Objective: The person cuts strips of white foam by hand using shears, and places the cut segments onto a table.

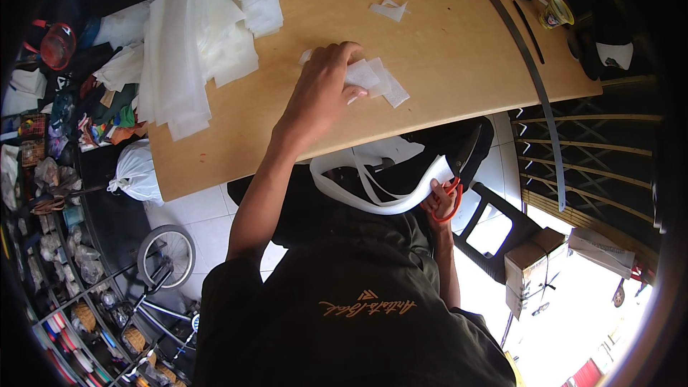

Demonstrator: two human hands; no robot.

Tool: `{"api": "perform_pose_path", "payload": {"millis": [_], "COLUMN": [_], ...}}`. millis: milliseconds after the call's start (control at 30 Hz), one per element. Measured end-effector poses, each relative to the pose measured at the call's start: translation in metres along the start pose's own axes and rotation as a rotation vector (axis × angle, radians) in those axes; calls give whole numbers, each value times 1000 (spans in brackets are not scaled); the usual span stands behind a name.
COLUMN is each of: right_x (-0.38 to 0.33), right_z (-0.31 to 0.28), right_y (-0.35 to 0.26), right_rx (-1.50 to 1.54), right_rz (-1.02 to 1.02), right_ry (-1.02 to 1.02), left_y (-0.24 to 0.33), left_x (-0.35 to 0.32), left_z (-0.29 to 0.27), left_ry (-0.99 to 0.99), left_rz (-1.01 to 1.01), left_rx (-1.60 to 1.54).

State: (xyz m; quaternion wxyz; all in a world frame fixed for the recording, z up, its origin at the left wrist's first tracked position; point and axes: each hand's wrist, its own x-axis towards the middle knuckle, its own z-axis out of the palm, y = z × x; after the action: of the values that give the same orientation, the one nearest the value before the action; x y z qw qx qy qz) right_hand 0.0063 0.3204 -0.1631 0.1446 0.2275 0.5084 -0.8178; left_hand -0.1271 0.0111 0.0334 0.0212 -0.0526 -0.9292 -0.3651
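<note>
Tabletop (459,50) overhangs tiled floor (204,215), left grip (326,79) curled round pale pieces (394,88), right grip (443,204) clasping scissors (459,204).

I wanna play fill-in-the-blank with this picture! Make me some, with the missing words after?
The right hand holds a pair of ____.
The long white sheets lie to the ____ of the left hand.
The small pieces by the left hand are ____.
The bicycle shows a round ____ with spokes.

Missing words: scissors; left; white; wheel.

Strip stack (188,37) left of pieces (378,77)
</note>
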Motion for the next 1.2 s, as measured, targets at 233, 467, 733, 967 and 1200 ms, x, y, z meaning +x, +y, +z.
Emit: {"api": "perform_pose_path", "payload": {"millis": [233, 467, 733, 967, 1200], "right_x": [-1, -39, -33, 137, 259], "right_z": [0, 39, 121, 197, 187], "right_y": [2, -100, -262, -417, -395], "right_rx": [52, 117, -217, -178, -214], "right_rz": [-34, -175, -484, -627, -749], "right_ry": [17, -296, -71, -171, 142], "left_y": [-7, -30, -47, -51, -56], "left_x": [2, -12, -29, -45, -61], "left_z": [-16, -22, -20, -9, 1], "left_ry": [15, 61, 77, 140, 373], "left_rz": [-127, -231, -204, -182, -125], "left_rx": [-105, -710, -775, -967, -963]}}
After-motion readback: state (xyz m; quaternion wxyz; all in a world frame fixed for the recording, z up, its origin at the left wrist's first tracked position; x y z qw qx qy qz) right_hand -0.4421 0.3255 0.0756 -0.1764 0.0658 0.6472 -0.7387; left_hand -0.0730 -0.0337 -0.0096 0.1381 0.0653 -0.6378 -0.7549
